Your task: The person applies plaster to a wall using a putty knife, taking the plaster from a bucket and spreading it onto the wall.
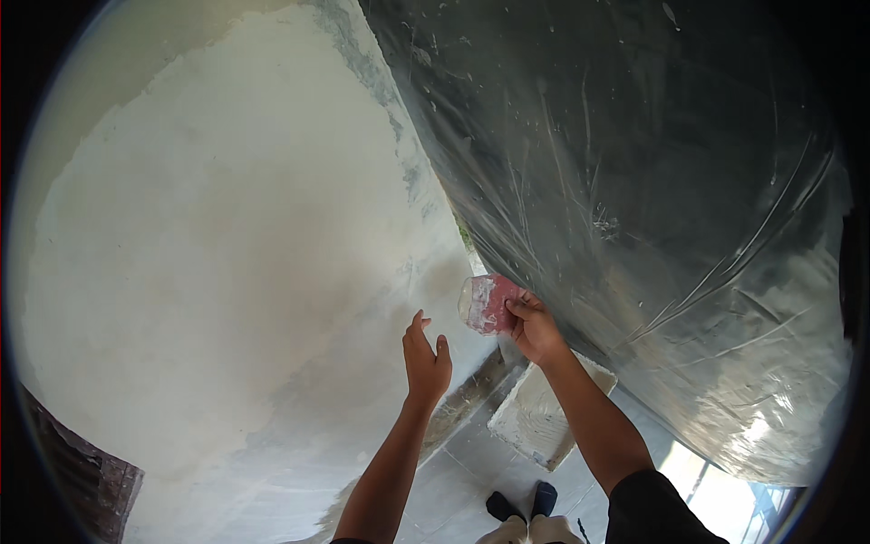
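My right hand point(533, 322) grips a pink, flat piece point(494, 290) smeared with white paste, with a clear edge at its left, beside the boundary between the white wall point(217, 208) and the dark plastic sheet point(671, 172). My left hand point(426, 358) is open, with its fingers apart, in front of the white wall, left of and slightly below the pink piece; whether it touches the wall I cannot tell. The wall has a rough grey strip along its right edge.
A paint-smeared white tray point(526, 406) lies on the grey tiled floor point(453, 490), partly behind my right forearm. My feet in dark socks point(544, 499) are at the bottom. A dark, rough-edged patch point(82, 453) shows at lower left, bright light at lower right.
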The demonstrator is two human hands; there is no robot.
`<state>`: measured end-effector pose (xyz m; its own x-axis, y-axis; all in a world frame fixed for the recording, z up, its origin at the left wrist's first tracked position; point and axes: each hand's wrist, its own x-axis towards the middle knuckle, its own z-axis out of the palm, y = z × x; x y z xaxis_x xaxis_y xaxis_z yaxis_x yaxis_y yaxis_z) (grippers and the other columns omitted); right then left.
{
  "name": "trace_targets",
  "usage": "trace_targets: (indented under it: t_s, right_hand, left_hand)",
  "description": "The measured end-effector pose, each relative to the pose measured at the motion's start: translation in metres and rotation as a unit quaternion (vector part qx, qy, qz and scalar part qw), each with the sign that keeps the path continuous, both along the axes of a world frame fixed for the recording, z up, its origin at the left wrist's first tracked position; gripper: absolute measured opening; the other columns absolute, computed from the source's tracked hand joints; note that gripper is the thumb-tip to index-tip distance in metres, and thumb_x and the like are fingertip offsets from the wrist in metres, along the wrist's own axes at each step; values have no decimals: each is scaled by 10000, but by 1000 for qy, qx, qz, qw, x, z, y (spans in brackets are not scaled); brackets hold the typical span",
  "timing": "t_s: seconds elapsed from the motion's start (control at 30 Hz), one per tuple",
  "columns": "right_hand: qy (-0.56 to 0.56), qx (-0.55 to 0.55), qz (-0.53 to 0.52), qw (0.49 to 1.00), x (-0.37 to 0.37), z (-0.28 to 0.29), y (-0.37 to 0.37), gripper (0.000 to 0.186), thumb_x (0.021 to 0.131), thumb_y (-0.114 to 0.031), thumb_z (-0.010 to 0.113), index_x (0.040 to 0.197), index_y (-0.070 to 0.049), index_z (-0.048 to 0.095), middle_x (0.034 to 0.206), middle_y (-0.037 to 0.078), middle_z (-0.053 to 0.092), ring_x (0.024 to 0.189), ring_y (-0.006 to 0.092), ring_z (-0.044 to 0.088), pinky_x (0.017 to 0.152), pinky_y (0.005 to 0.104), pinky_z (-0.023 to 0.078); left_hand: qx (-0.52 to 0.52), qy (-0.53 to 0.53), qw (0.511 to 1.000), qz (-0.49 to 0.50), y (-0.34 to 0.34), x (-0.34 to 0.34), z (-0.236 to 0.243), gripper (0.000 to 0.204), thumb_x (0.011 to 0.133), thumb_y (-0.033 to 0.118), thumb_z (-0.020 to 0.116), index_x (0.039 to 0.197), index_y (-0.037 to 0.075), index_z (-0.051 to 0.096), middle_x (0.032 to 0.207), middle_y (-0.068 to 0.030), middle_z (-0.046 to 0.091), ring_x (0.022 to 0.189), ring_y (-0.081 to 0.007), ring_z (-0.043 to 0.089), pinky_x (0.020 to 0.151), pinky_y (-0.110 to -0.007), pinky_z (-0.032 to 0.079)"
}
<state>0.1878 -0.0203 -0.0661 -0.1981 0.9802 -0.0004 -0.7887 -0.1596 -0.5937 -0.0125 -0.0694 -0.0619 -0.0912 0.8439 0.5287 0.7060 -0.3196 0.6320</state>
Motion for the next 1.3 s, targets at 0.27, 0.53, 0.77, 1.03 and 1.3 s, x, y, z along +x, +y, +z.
trace_targets:
  t_s: [0.27,0.53,0.77,1.03,1.3]
  right_hand:
    - [51,81,35,995,-57,103,6,272,889,75,386,1125,12,506,1149,148,596,1049,255,631,929,420,545]
    - [51,165,-4,985,-93,204,-5,317,980,19,340,1277,52,445,1263,166,553,1148,246,579,1012,387,491]
    - [86,232,-10,969,-103,274,13,344,985,-2,364,1324,20,414,1288,145,534,1146,239,581,1002,376,504]
    - [-94,361,-240,896,-124,345,51,322,990,-4,376,1291,28,486,1215,121,602,1097,194,601,966,319,461]
    - [-253,512,-479,666,-164,391,53,455,833,138,459,1280,59,489,1250,253,569,1189,398,538,1008,406,459]
  left_hand:
    - [160,173,972,-11,5,-51,117,588,789,40,582,1348,-2,402,1238,-183,515,1163,-352,468,987,-456,366]
    - [263,279,923,10,3,-88,214,574,759,35,602,1306,-9,433,1237,-188,503,1183,-359,458,1002,-469,355]
    - [339,352,872,36,12,-102,286,538,775,70,586,1295,19,461,1236,-162,513,1216,-349,448,1012,-470,352]
    - [437,434,783,93,27,-118,400,452,752,85,575,1200,31,535,1196,-133,535,1198,-339,464,965,-451,366]
    - [502,478,703,159,42,-135,450,456,774,141,559,1209,10,532,1216,-147,535,1190,-345,465,958,-459,364]
